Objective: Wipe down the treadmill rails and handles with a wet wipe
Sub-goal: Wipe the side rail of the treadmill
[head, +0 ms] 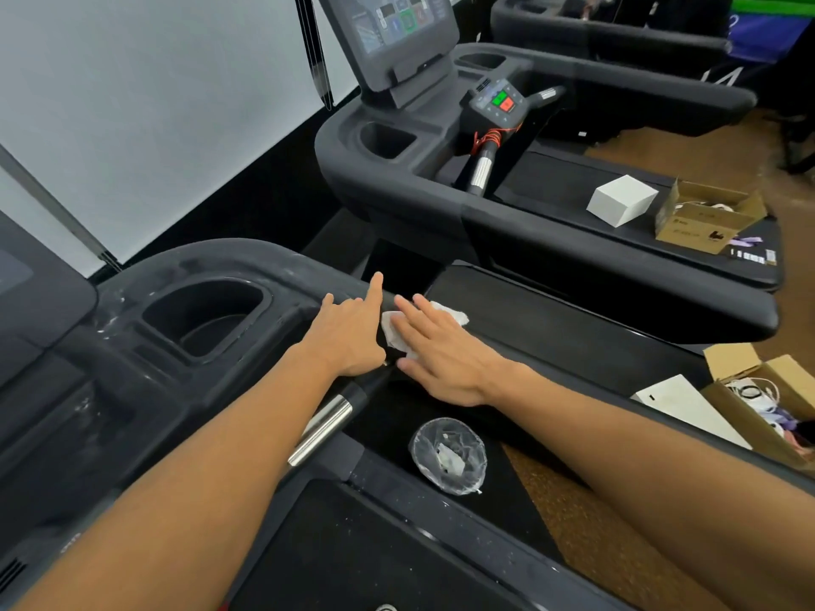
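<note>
A white wet wipe (393,332) lies on the dusty black side rail (573,332) of the near treadmill. My right hand (441,350) presses flat on the wipe with straight fingers, covering most of it. My left hand (350,330) rests on the rail just left of the wipe, fingers straight, index finger pointing forward. Below the hands a handle (324,427) with a shiny metal sensor sleeve slopes down toward me.
A cup holder (207,317) is sunk in the console to the left. A crumpled clear plastic bag (447,454) lies below the rail. Cardboard boxes (767,403) sit at right. A second treadmill (529,213) stands behind with a white box (622,205) on it.
</note>
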The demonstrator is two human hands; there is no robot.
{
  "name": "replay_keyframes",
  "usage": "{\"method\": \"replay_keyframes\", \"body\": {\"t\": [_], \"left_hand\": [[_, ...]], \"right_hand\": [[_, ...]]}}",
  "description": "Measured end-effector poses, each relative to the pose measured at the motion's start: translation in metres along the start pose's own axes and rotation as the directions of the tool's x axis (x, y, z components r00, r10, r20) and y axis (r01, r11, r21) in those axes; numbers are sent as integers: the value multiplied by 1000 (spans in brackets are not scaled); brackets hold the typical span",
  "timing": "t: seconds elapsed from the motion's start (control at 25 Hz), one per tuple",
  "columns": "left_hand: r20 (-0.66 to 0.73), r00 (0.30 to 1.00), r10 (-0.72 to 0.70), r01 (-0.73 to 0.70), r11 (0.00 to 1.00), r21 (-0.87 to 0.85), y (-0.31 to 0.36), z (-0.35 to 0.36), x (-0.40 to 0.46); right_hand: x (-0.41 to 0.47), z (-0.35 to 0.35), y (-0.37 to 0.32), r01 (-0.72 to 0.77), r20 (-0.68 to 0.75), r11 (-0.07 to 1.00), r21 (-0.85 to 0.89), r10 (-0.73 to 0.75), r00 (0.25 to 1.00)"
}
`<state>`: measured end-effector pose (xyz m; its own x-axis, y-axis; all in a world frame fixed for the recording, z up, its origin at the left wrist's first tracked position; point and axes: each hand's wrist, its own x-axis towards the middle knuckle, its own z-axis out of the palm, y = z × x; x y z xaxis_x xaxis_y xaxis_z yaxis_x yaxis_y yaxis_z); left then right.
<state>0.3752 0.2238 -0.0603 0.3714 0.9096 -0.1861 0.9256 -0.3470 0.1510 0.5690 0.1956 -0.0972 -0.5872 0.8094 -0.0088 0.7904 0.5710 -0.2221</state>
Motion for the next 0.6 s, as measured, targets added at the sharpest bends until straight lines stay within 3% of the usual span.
{"method": "replay_keyframes", "body": {"t": [0.04, 0.12, 0.2, 0.24, 0.44, 0.6], "left_hand": [[0, 1000, 8, -8, 1000, 0, -2, -1, 0], [1, 1000, 23, -23, 1000, 3, -6, -2, 0], [-8, 1000, 29, -29, 1000, 0, -6, -3, -1], [-9, 999, 31, -31, 1000, -4, -5, -3, -3], [-10, 998, 57, -58, 998, -18, -9, -2, -4], [-22, 997, 73, -73, 997, -19, -11, -3, -4]], "right_hand": [[-7, -4, 3, -7, -86, 999, 50, 11, 996], [-19, -6, 2, -207, -283, 967, 147, 242, 928], [-17, -2, -15, -447, -277, 856, 261, 510, 814], [-9, 0, -25, -501, -241, 827, 254, 556, 795], [41, -2, -31, -459, -111, 885, -79, 450, 886], [42, 9, -37, -427, -115, 895, -129, 414, 903]]}}
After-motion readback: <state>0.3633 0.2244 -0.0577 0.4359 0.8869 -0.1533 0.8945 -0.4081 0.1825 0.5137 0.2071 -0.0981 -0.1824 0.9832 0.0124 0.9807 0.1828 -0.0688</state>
